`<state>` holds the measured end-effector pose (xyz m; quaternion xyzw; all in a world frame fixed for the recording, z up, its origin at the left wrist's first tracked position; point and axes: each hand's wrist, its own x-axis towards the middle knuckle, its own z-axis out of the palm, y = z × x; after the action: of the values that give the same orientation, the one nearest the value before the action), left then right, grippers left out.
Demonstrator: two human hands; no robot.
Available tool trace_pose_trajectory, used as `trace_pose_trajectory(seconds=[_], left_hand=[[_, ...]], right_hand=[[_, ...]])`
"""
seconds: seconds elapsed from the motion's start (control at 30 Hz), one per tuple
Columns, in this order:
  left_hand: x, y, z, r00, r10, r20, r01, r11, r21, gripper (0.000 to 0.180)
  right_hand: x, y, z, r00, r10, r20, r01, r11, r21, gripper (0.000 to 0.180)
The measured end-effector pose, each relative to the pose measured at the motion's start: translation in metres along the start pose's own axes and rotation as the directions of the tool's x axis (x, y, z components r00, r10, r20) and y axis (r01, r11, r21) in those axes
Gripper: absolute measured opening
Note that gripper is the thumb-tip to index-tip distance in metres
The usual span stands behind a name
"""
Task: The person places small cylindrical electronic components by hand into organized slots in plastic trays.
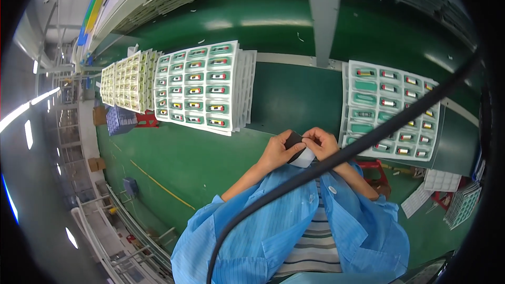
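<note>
My left hand (276, 150) pinches a small flat black piece (293, 139) between thumb and fingers, close in front of my body. From beneath it hangs a white sheet (303, 159), perhaps its backing. With fingertips pressed together, my right hand (322, 144) grips the edge of the same black piece. On the bench to the left, a stack of white compartment trays (231, 68) holds small cylindrical parts with red, black and yellow bands. Another white tray (383, 110) lies to the right; most of its cells hold similar cylinders, and several in its left column show only green.
A black cable (336, 159) crosses the view diagonally. The green bench (286, 97) lies beyond my hands, with a grey upright post (321, 16) behind. Yellowish trays (122, 81) stand farther left. Trays (442, 180) and a red stool (374, 171) are low on the right.
</note>
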<state>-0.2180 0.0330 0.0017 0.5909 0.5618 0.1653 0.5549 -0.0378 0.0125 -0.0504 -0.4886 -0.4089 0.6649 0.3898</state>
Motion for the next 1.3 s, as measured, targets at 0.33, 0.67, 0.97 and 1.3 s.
trace_pose_trajectory(seconds=[0.33,0.67,0.97,1.3], left_hand=[[-0.008,0.015,0.049,0.995,-0.027,-0.098,0.030,0.999,0.029,0.024],[-0.019,0.019,0.087,0.966,-0.002,-0.259,-0.011,0.999,-0.046,0.021],[-0.027,-0.090,-0.134,0.640,0.200,-0.742,-0.088,0.978,0.187,0.025],[-0.009,-0.276,-0.492,0.662,0.082,-0.745,-0.161,0.986,-0.035,0.046]], right_hand=[[-0.022,-0.008,-0.037,0.997,-0.050,0.062,0.048,0.999,0.019,0.011],[-0.028,0.006,-0.066,0.987,-0.065,0.148,0.069,0.997,-0.021,0.013],[0.043,-0.024,-0.021,0.957,-0.082,0.278,0.132,0.977,-0.166,0.012],[0.164,0.039,0.146,0.967,-0.245,0.073,0.256,0.912,-0.320,0.036]])
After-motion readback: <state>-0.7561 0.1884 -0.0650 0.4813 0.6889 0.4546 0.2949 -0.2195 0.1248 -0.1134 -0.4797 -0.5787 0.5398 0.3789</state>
